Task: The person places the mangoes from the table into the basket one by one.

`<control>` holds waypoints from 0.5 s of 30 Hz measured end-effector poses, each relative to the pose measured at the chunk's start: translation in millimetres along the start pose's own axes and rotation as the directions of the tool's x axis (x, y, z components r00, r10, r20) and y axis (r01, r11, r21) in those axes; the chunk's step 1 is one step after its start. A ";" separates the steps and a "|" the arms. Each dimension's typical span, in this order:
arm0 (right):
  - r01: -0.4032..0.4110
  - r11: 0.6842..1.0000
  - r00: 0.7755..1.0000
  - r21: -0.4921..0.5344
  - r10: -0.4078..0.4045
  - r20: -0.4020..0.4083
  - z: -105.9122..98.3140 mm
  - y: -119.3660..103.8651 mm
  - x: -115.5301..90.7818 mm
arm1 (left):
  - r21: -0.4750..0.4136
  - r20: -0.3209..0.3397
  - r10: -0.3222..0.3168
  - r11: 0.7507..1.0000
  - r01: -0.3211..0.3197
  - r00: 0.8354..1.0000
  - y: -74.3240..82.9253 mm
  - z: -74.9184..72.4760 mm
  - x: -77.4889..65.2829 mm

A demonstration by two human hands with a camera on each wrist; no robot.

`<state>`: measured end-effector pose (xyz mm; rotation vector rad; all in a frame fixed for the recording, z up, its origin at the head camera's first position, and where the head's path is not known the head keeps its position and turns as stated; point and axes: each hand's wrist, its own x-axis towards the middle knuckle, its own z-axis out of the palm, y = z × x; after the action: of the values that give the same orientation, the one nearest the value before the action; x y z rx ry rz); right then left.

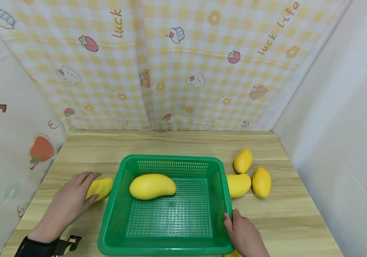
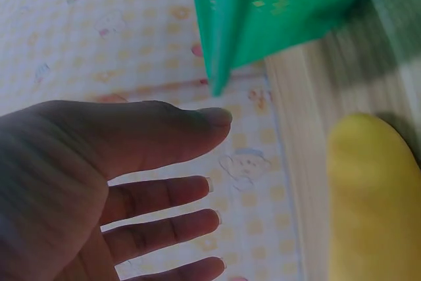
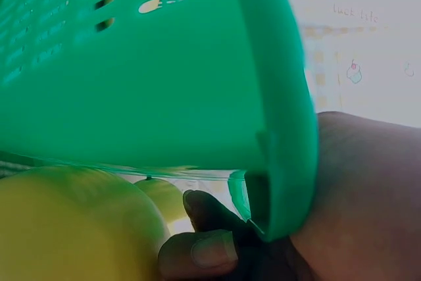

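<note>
A green plastic basket (image 1: 170,241) with slotted walls sits in the middle of the table, one yellow mango (image 1: 152,186) lying inside it. My right hand (image 1: 246,232) grips the basket's right rim near its front corner. In the right wrist view, the fingers (image 3: 204,255) curl under the rim (image 3: 286,97). Left of the basket, my left hand (image 1: 71,200) hovers by another yellow mango (image 1: 101,188). The left wrist view shows that hand's fingers (image 2: 164,228) spread and apart from the mango (image 2: 371,202), with nothing between them.
Right of the basket lie another mango (image 1: 239,185), partly hidden by the wall, and two lemons, one farther back (image 1: 243,161) and one nearer (image 1: 261,182). A yellow fruit (image 1: 233,253) peeks out at the front right corner. Printed cloth (image 1: 183,100) bounds the table behind.
</note>
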<state>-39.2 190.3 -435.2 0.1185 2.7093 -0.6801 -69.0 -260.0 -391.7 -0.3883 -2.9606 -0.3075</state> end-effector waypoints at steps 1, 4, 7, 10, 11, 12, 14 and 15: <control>0.004 1.000 1.000 -0.004 -0.004 -0.006 0.2 0.0 0.0 | 0.001 0.007 -0.014 1.000 0.014 1.000 -2.4 1.2 -1.8; 0.016 1.000 1.000 -0.010 -0.016 -0.018 -0.1 -0.1 -0.8 | 0.000 0.037 -0.054 0.999 0.054 0.998 -8.9 4.8 -5.8; 0.023 1.000 1.000 -0.007 -0.023 -0.018 0.1 0.0 -1.3 | 0.007 0.064 -0.082 0.997 0.082 0.995 -15.3 7.9 -8.5; 0.007 1.000 1.000 0.005 -0.007 -0.012 0.5 0.0 -0.6 | 0.011 0.087 -0.095 0.995 0.095 0.992 -20.3 10.1 -10.3; 0.004 1.000 1.000 0.009 -0.004 -0.009 0.5 -0.1 -0.5 | 0.012 0.095 -0.096 0.995 0.095 0.991 -21.7 10.8 -10.5; -0.002 1.000 1.000 0.014 0.002 -0.004 0.6 -0.1 -0.2 | 0.011 0.100 -0.095 0.995 0.094 0.990 -23.4 11.5 -10.3; -0.010 1.000 1.000 0.021 0.010 0.002 0.6 -0.4 -0.1 | 0.008 0.102 -0.087 0.996 0.086 0.991 -26.7 13.6 -10.3; -0.011 1.000 1.000 0.023 0.011 0.004 0.7 -0.5 -0.2 | 0.007 0.106 -0.083 0.997 0.083 0.991 -28.5 15.2 -10.4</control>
<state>-38.9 189.5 -435.5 0.1370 2.6959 -0.7081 -68.5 -286.1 -413.4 -0.2897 -3.0866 -0.3022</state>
